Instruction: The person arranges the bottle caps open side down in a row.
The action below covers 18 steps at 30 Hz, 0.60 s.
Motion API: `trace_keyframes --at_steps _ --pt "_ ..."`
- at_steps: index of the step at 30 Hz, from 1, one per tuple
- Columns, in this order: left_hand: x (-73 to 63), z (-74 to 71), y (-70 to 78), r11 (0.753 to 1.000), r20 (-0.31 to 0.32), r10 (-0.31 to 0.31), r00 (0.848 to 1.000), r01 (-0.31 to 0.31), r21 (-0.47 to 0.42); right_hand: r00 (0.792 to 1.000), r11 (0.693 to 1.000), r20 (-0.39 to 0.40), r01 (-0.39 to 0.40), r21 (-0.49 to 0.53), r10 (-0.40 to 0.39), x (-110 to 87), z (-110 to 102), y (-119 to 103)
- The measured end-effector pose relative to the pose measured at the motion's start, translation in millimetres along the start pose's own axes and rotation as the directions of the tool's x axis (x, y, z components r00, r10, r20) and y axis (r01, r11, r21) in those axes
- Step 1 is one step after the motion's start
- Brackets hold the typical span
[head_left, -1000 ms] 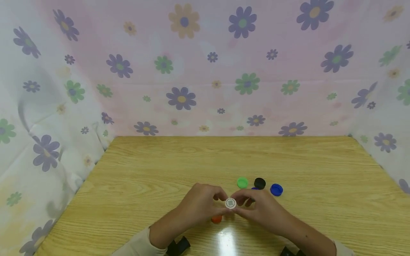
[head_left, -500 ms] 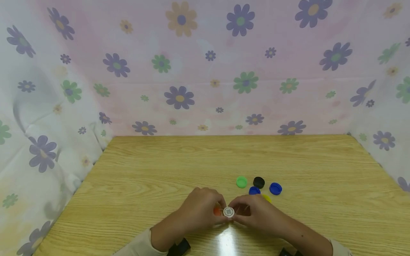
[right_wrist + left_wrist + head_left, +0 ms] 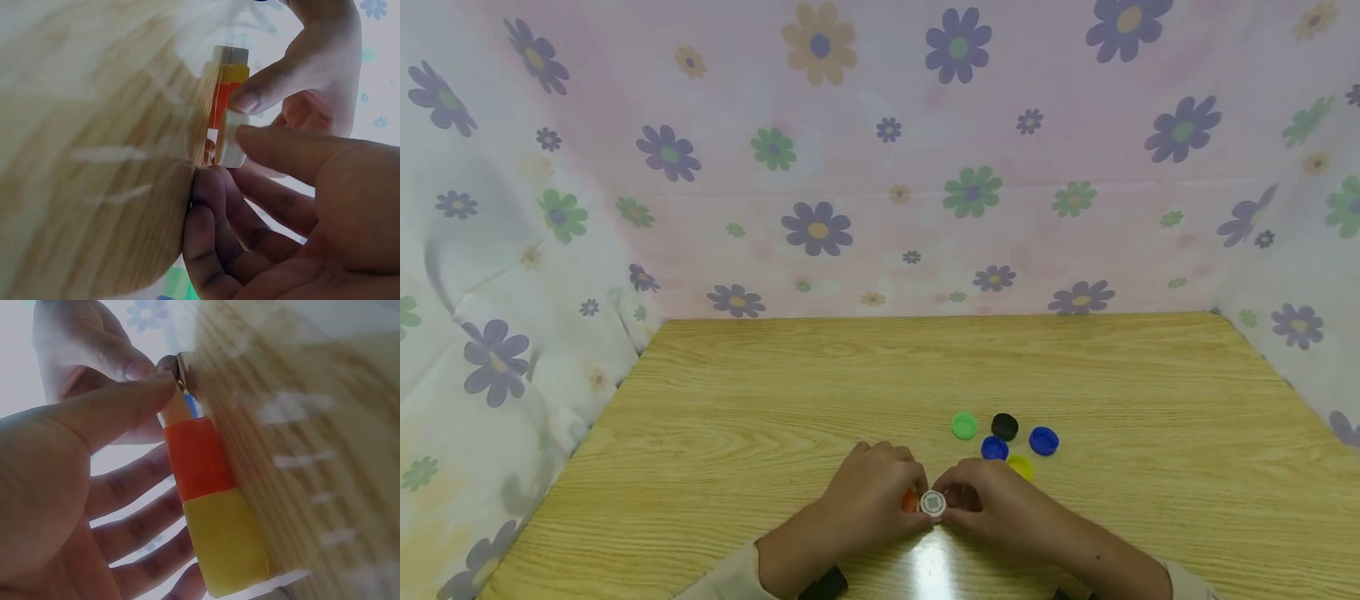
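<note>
A round white bottle cap [image 3: 933,503] with a printed grey square on top is between my two hands, close to the tabletop. My left hand [image 3: 874,492] pinches it from the left with thumb and forefinger. From the right, my right hand [image 3: 1000,500] pinches it too; its thumb lies on the white side wall in the right wrist view. An orange piece [image 3: 199,456] stands beside the left fingers, partly hidden by them in the head view. A yellow piece [image 3: 225,540] is lined up against it in the left wrist view. Whether the white cap touches the table cannot be told.
Beyond my right hand lie a green cap [image 3: 965,426], a black cap [image 3: 1004,427], two blue caps [image 3: 1043,441] and a yellow cap [image 3: 1020,467], partly covered by the hand. A flowered cloth [image 3: 880,167] encloses the wooden table [image 3: 775,375] at back and sides.
Both hands have moved down and nearer to me with the white cap, beside the orange piece. The nearer blue cap and the yellow cap have come into sight.
</note>
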<state>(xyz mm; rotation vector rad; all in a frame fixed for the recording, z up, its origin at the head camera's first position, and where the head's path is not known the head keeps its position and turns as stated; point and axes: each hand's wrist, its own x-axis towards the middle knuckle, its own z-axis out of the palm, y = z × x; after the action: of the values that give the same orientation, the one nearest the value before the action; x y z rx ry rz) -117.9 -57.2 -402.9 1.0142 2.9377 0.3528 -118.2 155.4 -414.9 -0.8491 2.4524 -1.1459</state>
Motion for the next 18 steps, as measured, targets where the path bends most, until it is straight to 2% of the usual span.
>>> trace_keyframes --at_steps 9,18 --pt "-2.2 0.5 2.6 0.999 -0.035 0.013 0.999 -0.012 0.049 1.0 0.999 0.002 -0.024 -0.024 0.024 1.6 1.3 -1.8" --pt "-1.8 3.0 1.8 0.998 -0.017 0.006 1.0 -0.005 0.066 0.999 0.999 0.007 -0.035 -0.035 0.035 1.7 1.6 -2.5"
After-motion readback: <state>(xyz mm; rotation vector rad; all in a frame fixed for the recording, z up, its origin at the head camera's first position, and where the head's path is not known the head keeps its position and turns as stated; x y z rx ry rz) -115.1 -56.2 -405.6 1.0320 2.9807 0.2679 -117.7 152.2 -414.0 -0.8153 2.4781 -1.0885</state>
